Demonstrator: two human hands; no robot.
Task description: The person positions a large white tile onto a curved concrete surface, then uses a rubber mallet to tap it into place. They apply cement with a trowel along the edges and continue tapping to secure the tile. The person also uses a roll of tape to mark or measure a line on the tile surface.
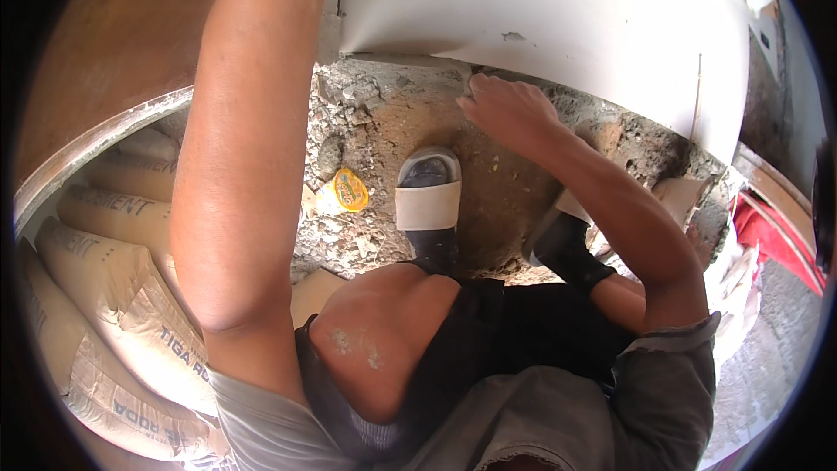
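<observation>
Likely best: steady white panel (558,9) with 2 hands, keep fingertips from pinching between lower edge and rough ground (375,113). Panel spans top of view. Right hand (516,112) near that edge, back upward, fingers curled; cannot tell if holding anything. Left arm (248,139) stretches forward; left hand unseen, grip unknown.

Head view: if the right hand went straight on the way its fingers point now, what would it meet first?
Probably the lower edge of the white panel, which lies just up and left of the right hand in the picture; depth is unclear, so they may already touch.
</observation>
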